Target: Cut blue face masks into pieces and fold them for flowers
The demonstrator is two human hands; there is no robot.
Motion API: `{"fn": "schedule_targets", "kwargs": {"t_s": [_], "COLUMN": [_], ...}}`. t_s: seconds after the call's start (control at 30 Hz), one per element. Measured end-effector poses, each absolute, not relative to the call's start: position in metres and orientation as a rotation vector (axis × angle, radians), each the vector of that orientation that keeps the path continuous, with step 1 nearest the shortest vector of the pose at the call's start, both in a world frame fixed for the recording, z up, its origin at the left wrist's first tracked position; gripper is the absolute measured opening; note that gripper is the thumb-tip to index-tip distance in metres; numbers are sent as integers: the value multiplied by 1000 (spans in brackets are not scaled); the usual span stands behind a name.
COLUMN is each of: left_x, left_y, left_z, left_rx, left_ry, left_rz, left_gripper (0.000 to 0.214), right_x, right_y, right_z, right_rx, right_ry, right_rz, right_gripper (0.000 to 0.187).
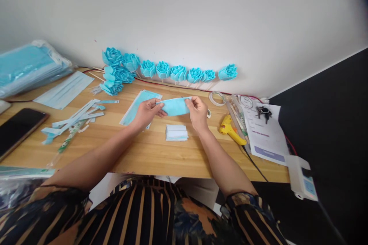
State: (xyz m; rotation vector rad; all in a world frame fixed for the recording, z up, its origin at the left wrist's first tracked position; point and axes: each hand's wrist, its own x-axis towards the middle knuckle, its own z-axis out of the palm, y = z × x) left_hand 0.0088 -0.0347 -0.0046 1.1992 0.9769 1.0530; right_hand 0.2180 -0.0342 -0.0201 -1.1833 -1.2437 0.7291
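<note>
A light blue strip of face-mask fabric (174, 106) is stretched between my two hands above the table. My left hand (148, 112) pinches its left end between thumb and fingers. At the right end, my right hand (197, 110) grips it in the same way. Just below the strip lies a small stack of cut white and pale blue pieces (176, 133). Flat blue mask sheets (132, 108) lie under and beside my left hand, partly covered by it.
Blue fabric flowers on sticks (163, 69) line the wall. Cut strips (76, 118), a phone (21, 130) and a bag of masks (31, 65) are at left. A yellow glue gun (231, 130), tape roll (217, 98), paper (266, 143) and keys (263, 113) lie at right.
</note>
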Motion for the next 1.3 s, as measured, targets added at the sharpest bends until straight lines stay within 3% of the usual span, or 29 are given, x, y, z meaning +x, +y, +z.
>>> {"fn": "schedule_targets", "kwargs": {"t_s": [0.67,1.3], "left_x": [6,7], "left_y": [-34,-31], "left_z": [-4,-8], "left_rx": [1225,1161], "left_ry": [1059,987], "left_rz": [1061,1105], "left_gripper": [34,43], "right_x": [217,220], "right_y": [-35,-32], "right_z": [-17,-19], "right_rx": [-1165,-1148], "right_ry": [-1224,-1238], "right_rz": [712,711], "right_gripper": [26,26]}}
